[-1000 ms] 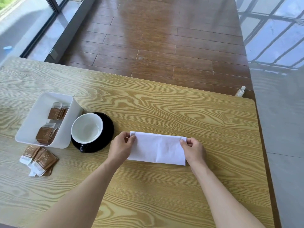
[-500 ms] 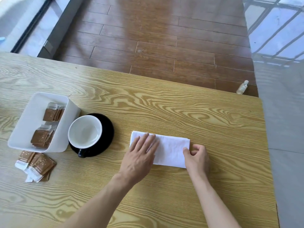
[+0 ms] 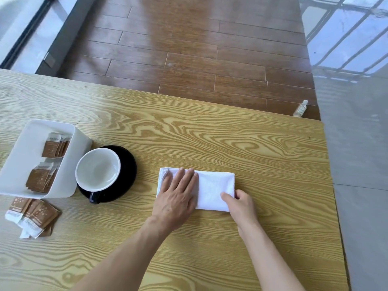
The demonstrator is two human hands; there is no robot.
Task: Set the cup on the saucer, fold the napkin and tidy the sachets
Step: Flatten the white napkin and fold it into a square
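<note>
A white napkin (image 3: pixel 212 187) lies folded into a rectangle in the middle of the wooden table (image 3: pixel 231 143). My left hand (image 3: pixel 178 194) lies flat on its left half, fingers together. My right hand (image 3: pixel 241 203) rests at the napkin's near right corner, with fingertips on the cloth. Left of the napkin a cup (image 3: pixel 97 170), white inside, stands on a black saucer (image 3: pixel 128 164). Brown sachets (image 3: pixel 55 144) sit in two groups in a white tray (image 3: pixel 69 179). More sachets (image 3: pixel 33 215) lie loose in a heap on the table in front of the tray.
The table's far edge runs across the view, with wooden floor beyond it. A small clear bottle (image 3: pixel 300 108) stands on the floor past the far right corner. Grey floor borders the table's right edge.
Both hands held the napkin's ends a second ago. The left hand then went flat on the napkin and has slid left along it; the right hand stays at the right end.
</note>
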